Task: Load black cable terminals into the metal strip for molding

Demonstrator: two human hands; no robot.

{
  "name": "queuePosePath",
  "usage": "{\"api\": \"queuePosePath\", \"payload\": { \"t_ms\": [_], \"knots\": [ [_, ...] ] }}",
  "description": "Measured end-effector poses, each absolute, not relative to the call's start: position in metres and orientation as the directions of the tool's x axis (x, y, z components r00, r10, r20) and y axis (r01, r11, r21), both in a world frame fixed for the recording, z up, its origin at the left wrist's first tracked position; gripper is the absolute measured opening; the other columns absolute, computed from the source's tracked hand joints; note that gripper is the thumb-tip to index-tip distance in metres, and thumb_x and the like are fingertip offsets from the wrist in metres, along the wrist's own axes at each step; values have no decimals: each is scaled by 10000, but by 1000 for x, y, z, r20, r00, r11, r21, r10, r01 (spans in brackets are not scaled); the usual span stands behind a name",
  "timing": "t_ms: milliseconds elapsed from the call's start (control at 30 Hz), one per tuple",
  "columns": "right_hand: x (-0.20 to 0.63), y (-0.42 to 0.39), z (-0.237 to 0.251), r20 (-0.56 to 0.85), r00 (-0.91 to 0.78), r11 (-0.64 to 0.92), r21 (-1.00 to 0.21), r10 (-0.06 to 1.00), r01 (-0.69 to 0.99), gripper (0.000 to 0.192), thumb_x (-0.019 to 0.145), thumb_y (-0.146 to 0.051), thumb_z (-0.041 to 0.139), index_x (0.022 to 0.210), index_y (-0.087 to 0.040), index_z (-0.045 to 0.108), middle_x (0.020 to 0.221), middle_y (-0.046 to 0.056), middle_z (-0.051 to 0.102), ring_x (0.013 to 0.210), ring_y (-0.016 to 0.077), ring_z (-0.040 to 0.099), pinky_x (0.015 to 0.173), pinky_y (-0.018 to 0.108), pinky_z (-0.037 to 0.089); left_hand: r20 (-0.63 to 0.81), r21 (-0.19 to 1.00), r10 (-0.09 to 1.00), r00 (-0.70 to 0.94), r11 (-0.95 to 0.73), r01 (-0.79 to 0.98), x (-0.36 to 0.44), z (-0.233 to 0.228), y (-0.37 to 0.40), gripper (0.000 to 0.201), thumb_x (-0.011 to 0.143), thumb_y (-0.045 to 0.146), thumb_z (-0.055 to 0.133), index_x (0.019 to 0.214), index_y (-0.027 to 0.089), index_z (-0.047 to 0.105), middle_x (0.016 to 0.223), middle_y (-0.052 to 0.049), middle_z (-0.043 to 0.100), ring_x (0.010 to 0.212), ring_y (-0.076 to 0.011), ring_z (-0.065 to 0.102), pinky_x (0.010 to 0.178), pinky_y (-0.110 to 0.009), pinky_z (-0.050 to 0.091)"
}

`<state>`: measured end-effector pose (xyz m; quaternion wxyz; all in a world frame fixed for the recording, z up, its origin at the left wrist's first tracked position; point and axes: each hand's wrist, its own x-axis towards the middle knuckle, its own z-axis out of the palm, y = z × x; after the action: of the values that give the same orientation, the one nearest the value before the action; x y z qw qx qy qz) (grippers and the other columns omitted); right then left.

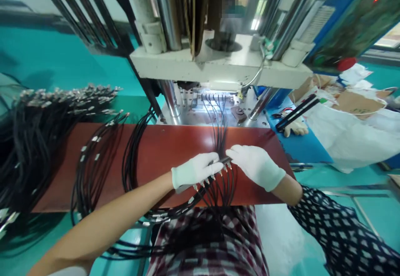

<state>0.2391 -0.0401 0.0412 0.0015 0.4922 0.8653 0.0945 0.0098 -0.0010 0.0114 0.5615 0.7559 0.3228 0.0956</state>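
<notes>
In the head view, both my hands wear white gloves and work over a reddish-brown board. My left hand is closed, thumb and fingers around the left part of a dark narrow bar. My right hand pinches the bar's right end; its fingertips are partly hidden. Black cables with small metal connectors line up along the near side of the bar and hang toward my lap. More thin black cables run from behind the bar into the lit press bed.
A press with a white plate and metal posts stands ahead over the reddish-brown board. Cable bundles and a large cable heap lie left. At right are a loose glove, a red button and a white sack.
</notes>
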Motion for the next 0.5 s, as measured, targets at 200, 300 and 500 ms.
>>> {"api": "queuePosePath", "payload": {
  "t_ms": [200, 300, 500],
  "knots": [
    [288, -78, 23, -23, -158, 159, 125, 987, 979, 239, 966, -283, 493, 1138, -259, 657, 985, 7, 635, 743, 60, 589, 642, 220, 319, -273, 959, 821, 502, 271, 79, 17, 14, 53, 332, 855, 435, 676, 802, 157, 501, 659, 28, 497, 551, -85, 472, 517, -182, 367],
    [328, -104, 5, -55, 52, -46, 105, 997, 993, 259, 958, -269, 491, 1147, -243, 666, 1050, 23, 645, 788, 86, 642, 660, 213, 391, -342, 831, 816, 466, 495, -255, 41, 9, 101, 226, 920, 344, 613, 873, 161, 489, 740, -3, 556, 612, -87, 545, 607, -192, 459],
    [342, -102, 6, -174, 172, -169, 33, 970, 985, 330, 962, -262, 438, 1211, -244, 654, 1093, 43, 637, 878, 138, 671, 718, 252, 465, -378, 699, 722, 580, 633, -333, 104, 5, 145, 351, 1044, 387, 271, 847, 159, 453, 665, -22, 523, 532, -123, 549, 530, -255, 504]
  ]
}}
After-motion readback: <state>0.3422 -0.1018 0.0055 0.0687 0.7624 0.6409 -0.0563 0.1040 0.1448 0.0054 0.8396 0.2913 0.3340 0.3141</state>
